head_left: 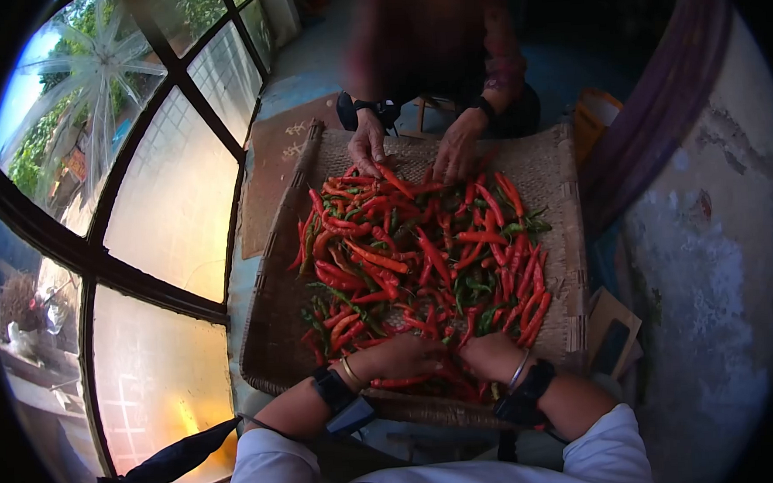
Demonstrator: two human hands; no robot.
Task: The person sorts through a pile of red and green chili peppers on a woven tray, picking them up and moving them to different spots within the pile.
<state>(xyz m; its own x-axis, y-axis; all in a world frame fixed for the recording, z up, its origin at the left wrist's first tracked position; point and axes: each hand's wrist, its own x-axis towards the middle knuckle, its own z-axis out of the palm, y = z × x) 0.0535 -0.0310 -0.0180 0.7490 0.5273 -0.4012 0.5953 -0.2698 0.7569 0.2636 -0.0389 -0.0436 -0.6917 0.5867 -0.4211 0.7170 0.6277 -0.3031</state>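
A large woven basket tray (pixel 274 344) holds a heap of red chili peppers (pixel 379 259) with some green stems and leaves among them. My left hand (pixel 403 356) is at the near side of the heap, its fingers curled together and pointing right; whatever they hold is hidden. Close beside it, my right hand (pixel 490 357) reaches down into the peppers, and its fingers are out of sight. Red peppers lie below and around both hands. A bracelet and a dark wrist strap are on each of my wrists.
Across the tray sits another person (pixel 433 38), both hands on the far edge of the heap. A framed window (pixel 161 192) with one cracked pane runs along the left. At right are a worn wall (pixel 693 252), a purple curtain (pixel 667 95) and a cardboard piece (pixel 614 330).
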